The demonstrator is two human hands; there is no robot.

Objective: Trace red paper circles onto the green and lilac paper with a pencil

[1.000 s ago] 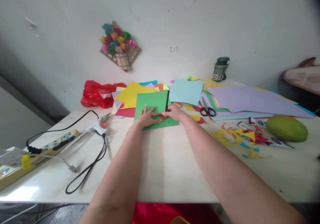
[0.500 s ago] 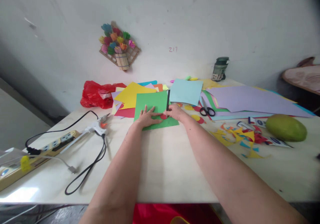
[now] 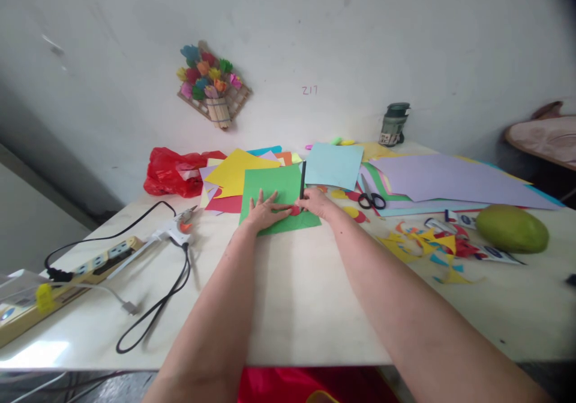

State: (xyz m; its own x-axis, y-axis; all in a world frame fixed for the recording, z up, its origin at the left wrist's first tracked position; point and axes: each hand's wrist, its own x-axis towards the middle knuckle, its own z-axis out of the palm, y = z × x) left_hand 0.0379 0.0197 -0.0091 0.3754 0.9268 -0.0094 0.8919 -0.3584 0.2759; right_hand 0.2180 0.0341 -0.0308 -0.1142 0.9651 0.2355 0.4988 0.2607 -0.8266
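Observation:
A green paper sheet [image 3: 270, 180] lies on the table in front of me. My left hand [image 3: 264, 212] rests on it, fingers spread, with the forefinger and thumb near a small red paper circle [image 3: 295, 210]. Upright in my right hand [image 3: 314, 204] is a black pen [image 3: 303, 178], its lower end beside the red circle. The tip is hidden by my fingers. Red and yellow paper circles [image 3: 355, 213] lie to the right of my right hand.
Black-handled scissors [image 3: 371, 200], yellow paper scraps [image 3: 398, 248], glue tubes [image 3: 497, 254] and a green fruit [image 3: 512, 229] are to the right. A glue gun [image 3: 176, 229], its cable and a power strip [image 3: 96, 265] are left. Coloured sheets [image 3: 335, 166] and a red bag [image 3: 173, 172] lie behind.
The whole view has shifted very slightly. Both hands keep nearly the same places on the green sheet, and the pen is still upright.

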